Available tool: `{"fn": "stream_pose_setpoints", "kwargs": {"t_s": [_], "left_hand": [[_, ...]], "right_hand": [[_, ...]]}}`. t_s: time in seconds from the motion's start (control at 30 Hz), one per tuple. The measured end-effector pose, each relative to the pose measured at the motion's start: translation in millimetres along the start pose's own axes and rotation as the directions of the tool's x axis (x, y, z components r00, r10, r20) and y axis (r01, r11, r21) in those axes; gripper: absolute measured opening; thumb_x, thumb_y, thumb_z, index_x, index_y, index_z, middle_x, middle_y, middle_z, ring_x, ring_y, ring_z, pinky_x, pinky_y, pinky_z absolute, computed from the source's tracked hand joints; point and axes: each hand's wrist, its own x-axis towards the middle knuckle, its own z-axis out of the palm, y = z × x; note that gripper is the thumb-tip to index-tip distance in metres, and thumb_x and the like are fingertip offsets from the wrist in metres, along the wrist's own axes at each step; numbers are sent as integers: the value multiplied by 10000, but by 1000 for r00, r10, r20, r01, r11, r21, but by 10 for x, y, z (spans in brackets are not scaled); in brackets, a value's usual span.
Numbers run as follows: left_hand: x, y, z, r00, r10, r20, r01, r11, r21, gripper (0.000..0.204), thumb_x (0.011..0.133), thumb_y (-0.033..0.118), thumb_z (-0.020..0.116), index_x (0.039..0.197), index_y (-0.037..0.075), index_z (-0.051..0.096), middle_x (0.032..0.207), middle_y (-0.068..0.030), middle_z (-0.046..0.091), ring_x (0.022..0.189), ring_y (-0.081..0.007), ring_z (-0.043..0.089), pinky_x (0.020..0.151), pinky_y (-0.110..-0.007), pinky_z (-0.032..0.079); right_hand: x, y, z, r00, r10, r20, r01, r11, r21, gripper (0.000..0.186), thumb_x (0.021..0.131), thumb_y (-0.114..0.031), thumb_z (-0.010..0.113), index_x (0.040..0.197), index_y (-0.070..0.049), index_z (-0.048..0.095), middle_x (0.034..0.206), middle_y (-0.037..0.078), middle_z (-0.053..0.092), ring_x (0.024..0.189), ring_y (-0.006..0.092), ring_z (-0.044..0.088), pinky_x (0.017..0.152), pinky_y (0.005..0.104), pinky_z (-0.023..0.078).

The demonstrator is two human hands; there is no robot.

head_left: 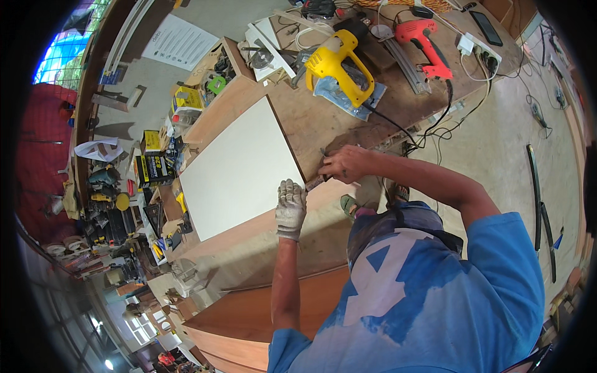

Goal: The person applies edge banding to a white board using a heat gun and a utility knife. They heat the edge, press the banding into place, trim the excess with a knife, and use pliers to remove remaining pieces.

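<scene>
A white board (236, 168) lies on the wooden workbench (404, 112). My left hand (290, 208), in a pale glove, lies along the board's lower right edge, its fingers stretched out close together on the surface. Just right of that corner, my bare right hand (346, 164) has its fingers curled round a small dark object at the bench edge, too hidden to name. A short dark, patterned piece (316, 182) shows below those fingers, near the board's corner.
Behind lie a yellow power tool (341, 65), a red glue gun (425, 46), cables and a power strip (484, 53). Boxes and tools (155, 168) crowd the left. A wooden panel (230, 317) stands below; long dark strips (536, 199) lie on the right-hand floor.
</scene>
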Motion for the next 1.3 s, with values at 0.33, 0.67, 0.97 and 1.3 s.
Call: {"fn": "stream_pose_setpoints", "kwargs": {"t_s": [0.33,0.67,0.97,1.3], "left_hand": [[4,47,-15,998,-15,-67,14,1000,-13,297,946,183,632,1144,-39,620,1285,-253,601,1234,-433,555,1061,-499,458],[31,83,-36,990,-32,-136,19,995,-93,359,896,183,715,1153,-45,610,1284,-261,603,1201,-447,577,1043,-516,464],[97,66,-152,991,-115,-69,98,971,-218,429,835,252,780,1147,-15,653,1270,-252,625,1208,-422,588,1006,-485,494],[190,45,-281,999,-31,-20,30,997,-72,318,888,268,704,1083,17,689,1200,-216,670,1126,-399,641,912,-462,556]], "right_hand": [[394,240,-355,960,-11,278,36,996,-86,338,873,-352,598,1167,-194,652,1014,138,659,959,341,669,770,493,514],[444,274,-370,942,-28,335,84,984,-154,350,906,-368,581,1202,-191,636,1039,156,658,993,344,658,775,481,513],[427,206,-397,953,-25,302,75,985,-154,340,906,-359,599,1205,-203,641,1020,149,651,975,345,663,758,475,520],[509,374,-407,932,-116,344,186,966,-179,375,961,-367,533,1291,-213,624,1063,145,635,1056,342,627,859,461,498]]}}
